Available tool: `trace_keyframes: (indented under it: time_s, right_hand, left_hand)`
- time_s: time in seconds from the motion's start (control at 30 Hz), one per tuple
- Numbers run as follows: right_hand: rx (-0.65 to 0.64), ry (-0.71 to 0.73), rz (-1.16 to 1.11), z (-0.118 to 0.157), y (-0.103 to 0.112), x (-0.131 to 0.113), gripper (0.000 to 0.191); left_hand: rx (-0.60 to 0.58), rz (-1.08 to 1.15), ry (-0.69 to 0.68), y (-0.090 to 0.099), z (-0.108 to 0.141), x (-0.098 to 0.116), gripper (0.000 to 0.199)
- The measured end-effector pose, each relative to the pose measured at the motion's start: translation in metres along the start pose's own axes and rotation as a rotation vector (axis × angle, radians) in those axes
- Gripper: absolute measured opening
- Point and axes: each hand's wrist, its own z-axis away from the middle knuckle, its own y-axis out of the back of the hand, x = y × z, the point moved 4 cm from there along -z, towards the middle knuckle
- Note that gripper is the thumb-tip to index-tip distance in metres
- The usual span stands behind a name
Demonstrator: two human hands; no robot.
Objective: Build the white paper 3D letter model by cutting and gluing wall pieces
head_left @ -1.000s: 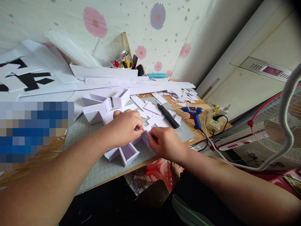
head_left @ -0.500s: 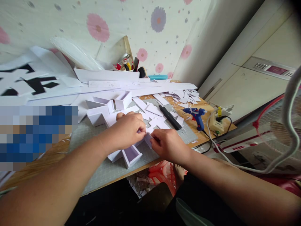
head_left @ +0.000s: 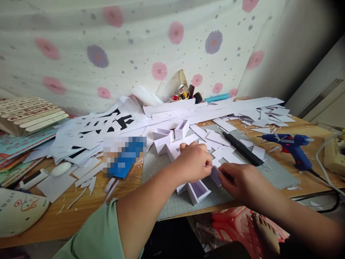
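A white foam-board shape (head_left: 161, 148) with upright strip walls lies on the grey cutting mat (head_left: 169, 208), partly hidden under my hands. My left hand (head_left: 195, 162) is closed above its middle, fingertips pinching at the end of a narrow white strip (head_left: 215, 176). Thumb and fingers of my right hand (head_left: 242, 181) are closed on the other side of that same strip, which stands on edge. Walled pockets of the shape open upward at the near end (head_left: 199, 190) and the far end (head_left: 182, 129).
A black pen-like tool (head_left: 242, 148) lies on white offcuts at the right. Beyond it a blue glue gun (head_left: 292, 144) rests on the table, its cord trailing off right. Printed sheets (head_left: 107, 126) and a blue phone-like object (head_left: 125, 162) lie left. A tool cup (head_left: 182, 97) stands behind.
My view has swung to the left, bringing the table's left side into sight. Both hands keep their closed hold at the same strip, with little visible movement.
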Motion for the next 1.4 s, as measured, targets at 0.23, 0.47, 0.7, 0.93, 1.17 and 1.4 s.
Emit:
trace_keyframes:
  time_s: [0.23,0.47,0.7,0.93,1.17,1.4]
  right_hand:
    - [0.004,0.001,-0.004,-0.001,0.0,0.0,0.023]
    - [-0.017,-0.034,-0.014,-0.002,0.005,-0.004,0.023]
    - [-0.055,-0.069,0.051,-0.007,0.009,-0.008,0.018]
    - [-0.062,-0.051,0.106,-0.009,0.011,-0.01,0.016]
    - [-0.049,-0.022,0.103,-0.008,0.014,-0.011,0.017]
    - [-0.05,-0.029,0.11,-0.007,0.014,-0.011,0.018]
  left_hand:
    - [0.015,0.001,0.006,-0.001,-0.001,-0.001,0.018]
    - [0.046,0.01,-0.013,-0.002,-0.002,-0.003,0.018]
    - [0.074,0.016,-0.029,-0.003,-0.006,-0.007,0.019]
    - [0.075,0.02,-0.031,0.0,-0.005,-0.006,0.019]
    - [0.078,0.007,-0.032,0.002,-0.005,-0.003,0.02]
    - [0.078,0.009,-0.034,0.003,-0.005,-0.002,0.019]
